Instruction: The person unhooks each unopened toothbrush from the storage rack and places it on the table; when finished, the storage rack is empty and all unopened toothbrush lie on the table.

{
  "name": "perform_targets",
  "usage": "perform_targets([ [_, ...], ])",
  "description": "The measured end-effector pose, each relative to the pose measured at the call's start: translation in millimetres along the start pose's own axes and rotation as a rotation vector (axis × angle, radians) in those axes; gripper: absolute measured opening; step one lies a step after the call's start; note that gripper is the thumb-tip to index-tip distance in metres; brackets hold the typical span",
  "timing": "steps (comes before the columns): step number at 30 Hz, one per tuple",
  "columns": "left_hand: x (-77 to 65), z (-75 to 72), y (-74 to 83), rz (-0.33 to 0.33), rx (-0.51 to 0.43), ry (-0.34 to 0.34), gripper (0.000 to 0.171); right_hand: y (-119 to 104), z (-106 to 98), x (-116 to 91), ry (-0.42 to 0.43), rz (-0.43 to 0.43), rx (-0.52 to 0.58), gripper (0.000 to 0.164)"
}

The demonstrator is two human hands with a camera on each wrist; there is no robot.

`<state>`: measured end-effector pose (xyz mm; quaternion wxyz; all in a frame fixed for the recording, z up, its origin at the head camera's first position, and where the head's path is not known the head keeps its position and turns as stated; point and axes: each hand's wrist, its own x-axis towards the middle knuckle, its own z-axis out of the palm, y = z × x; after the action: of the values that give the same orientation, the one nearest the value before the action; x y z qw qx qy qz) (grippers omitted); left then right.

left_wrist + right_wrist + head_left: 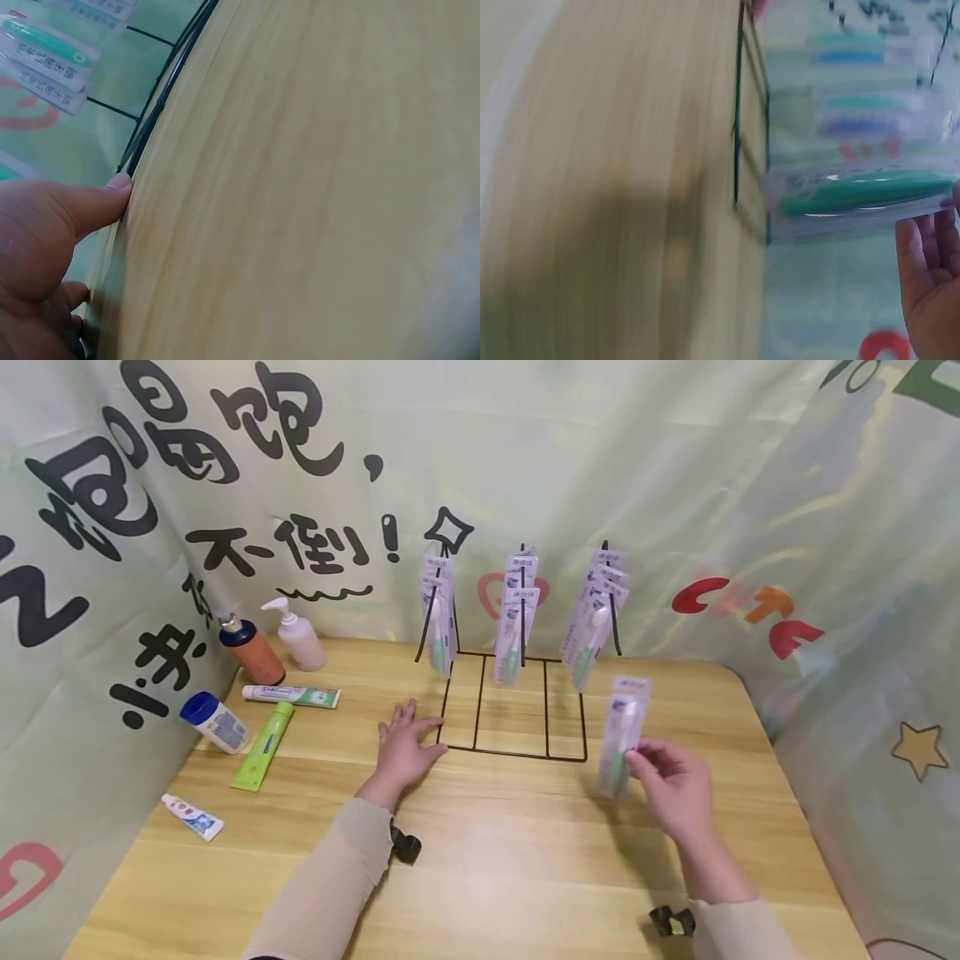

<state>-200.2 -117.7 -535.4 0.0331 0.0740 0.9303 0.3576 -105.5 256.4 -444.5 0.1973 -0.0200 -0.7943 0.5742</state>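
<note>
Toothbrush pack pinched in right grip; head view alone shows left grip splayed.

The person's left arm stretches forward, sleeved in beige almost to the wrist; the left grip lies low with fingers spread and thumb held out. The right arm slants forward and inward, bare at the wrist; the right grip is raised, its thumb opposed to bent fingers in a pinch.
</note>
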Motion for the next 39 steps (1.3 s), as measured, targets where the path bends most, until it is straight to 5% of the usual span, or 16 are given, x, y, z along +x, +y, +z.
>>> perform_targets([
  [4, -1.5, -2.0, -0.6, -0.004, -0.009, 0.010, 0.052, 12, -20, 34, 0.021, 0.263, -0.043, 0.028],
  [7, -0.8, -1.6, -1.2, -0.002, -0.008, 0.008, 0.052, 21, -25, 64, 0.006, 0.374, -0.071, 0.038],
  [14, 3.5, 0.2, -0.9, -0.006, -0.008, 0.011, 0.051, 47, -9, 117, -0.130, 0.499, -0.125, 0.045],
  [23, 1.9, 0.6, -0.7, -0.018, -0.017, 0.017, 0.051, 77, 18, 138, -0.186, 0.628, -0.228, 0.040],
  [30, -1.0, 4.7, -4.6, -0.026, -0.014, 0.018, 0.049, 89, 22, 135, -0.224, 0.644, -0.300, 0.039],
  [39, 2.5, 3.4, -5.1, -0.017, -0.016, 0.029, 0.047, 75, 22, 127, -0.192, 0.393, -0.527, 0.037],
])
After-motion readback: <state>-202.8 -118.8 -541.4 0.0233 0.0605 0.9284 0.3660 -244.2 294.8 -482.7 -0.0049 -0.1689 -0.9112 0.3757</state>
